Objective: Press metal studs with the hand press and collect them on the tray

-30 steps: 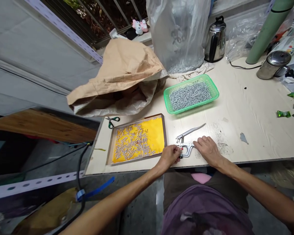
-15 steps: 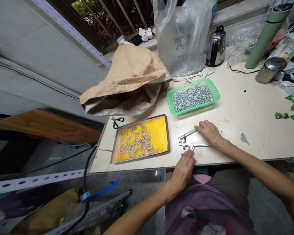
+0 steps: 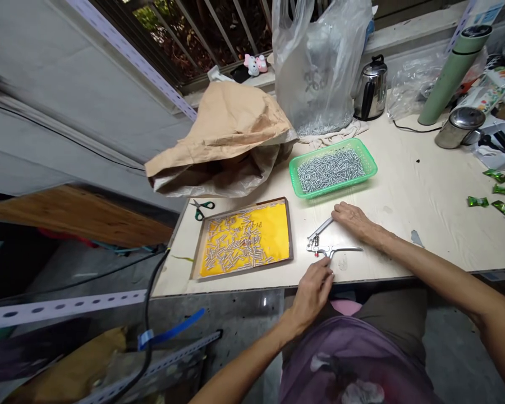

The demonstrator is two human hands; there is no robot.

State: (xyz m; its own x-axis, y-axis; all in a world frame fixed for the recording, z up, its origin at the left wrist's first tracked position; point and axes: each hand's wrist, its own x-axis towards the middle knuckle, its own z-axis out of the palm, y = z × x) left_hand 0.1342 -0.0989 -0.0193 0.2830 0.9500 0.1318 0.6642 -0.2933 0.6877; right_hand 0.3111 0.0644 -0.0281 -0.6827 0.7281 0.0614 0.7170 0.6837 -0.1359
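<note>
On the table near its front edge lies a silver plier-like lever tool (image 3: 330, 248), with a small spring and a red part near its pivot. My right hand (image 3: 353, 220) is closed on the end of its raised upper handle. The lower handle lies along the table and points right. My left hand (image 3: 313, 289) pinches at the underside of the tool near the table edge; what exactly lies between those fingertips is too small to make out. Left of the tool, a shallow tray (image 3: 290, 235) with a yellow bottom holds many small metal pins (image 3: 239, 244).
Behind the tool stands a green basket (image 3: 297, 189) full of small metal pieces. Scissors (image 3: 202, 209), a brown paper sack (image 3: 235, 123), a clear plastic bag (image 3: 320, 73), a kettle (image 3: 371, 90), a green flask (image 3: 454, 78) and green wrapped sweets (image 3: 477, 201) surround it.
My right hand has lifted the upper handle, so the tool's handles stand wider apart. The left hand stays at the tool's underside. The view has shifted slightly.
</note>
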